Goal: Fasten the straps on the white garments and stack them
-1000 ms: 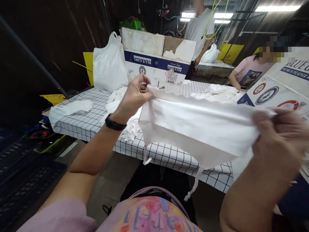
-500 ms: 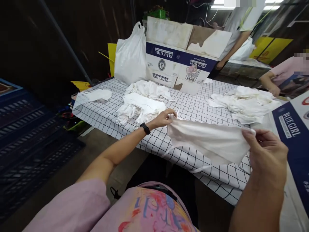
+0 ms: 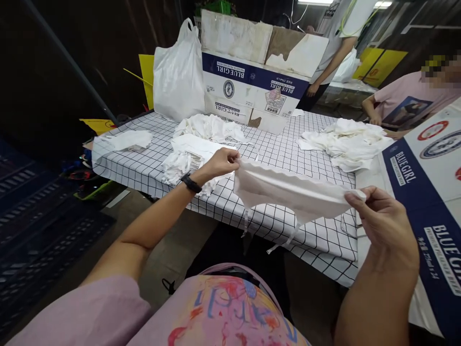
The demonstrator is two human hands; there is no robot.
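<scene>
A white strappy crop top (image 3: 288, 192) hangs stretched sideways between my hands, its thin straps dangling down past the table's front edge. Its upper edge is pulled nearly straight. My left hand (image 3: 224, 162), with a black band on the wrist, pinches one end. The opposite end is gripped by my right hand (image 3: 378, 206) between thumb and fingers. Just beyond my left hand lies a neat stack of white garments (image 3: 194, 149), straps hanging off its near side. A looser white heap (image 3: 209, 129) sits behind that stack.
The table (image 3: 281, 168) has a checked cloth. A white plastic bag (image 3: 178, 77) and a large carton (image 3: 248, 72) stand at its back. More white garments (image 3: 349, 142) are piled at right, near another carton (image 3: 406, 178). One person (image 3: 334, 53) stands behind; another (image 3: 403, 98) is at far right.
The crop top has tipped so its straps now hang straight down and its lower edge shows. My view has shifted right, and both hands keep their hold.
</scene>
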